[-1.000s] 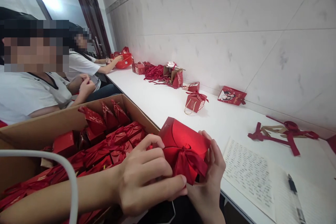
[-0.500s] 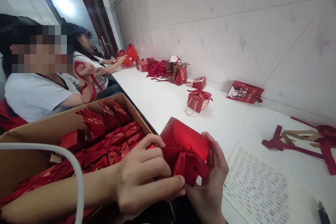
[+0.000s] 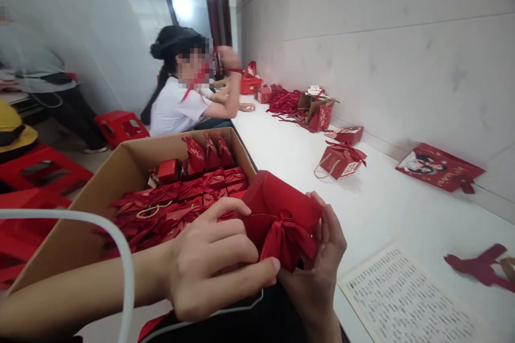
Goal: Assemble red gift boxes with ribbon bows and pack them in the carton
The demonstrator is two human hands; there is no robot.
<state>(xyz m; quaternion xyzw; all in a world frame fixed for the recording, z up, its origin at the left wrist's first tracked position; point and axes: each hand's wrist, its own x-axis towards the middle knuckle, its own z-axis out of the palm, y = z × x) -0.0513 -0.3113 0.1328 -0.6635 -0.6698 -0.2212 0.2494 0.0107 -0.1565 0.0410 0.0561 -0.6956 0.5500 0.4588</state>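
A red gift box (image 3: 281,195) with a satin ribbon bow (image 3: 286,244) on its front is tilted between my hands. My right hand (image 3: 324,262) wraps round its right side and underside. On the left, my left hand (image 3: 213,257) has its fingers curled against the box's side, while the thumb presses at the lower edge of the bow. The far side of the box is hidden. Just behind my left hand, a large cardboard carton (image 3: 132,158) holds many similar red boxes (image 3: 213,179) with ribbons.
On the white table (image 3: 277,142) are a finished-looking red box (image 3: 341,159), a red printed bag (image 3: 438,169), a heap of ribbons (image 3: 284,99) and a handwritten sheet (image 3: 414,295). A person (image 3: 177,102) sits beyond the carton. Red stools (image 3: 120,124) stand left. A white cable (image 3: 126,257) crosses the foreground.
The view has swung left, bringing the stools and another person in. My hands keep almost the same hold on the gift box. The seated person's raised hand has moved up with a red ribbon.
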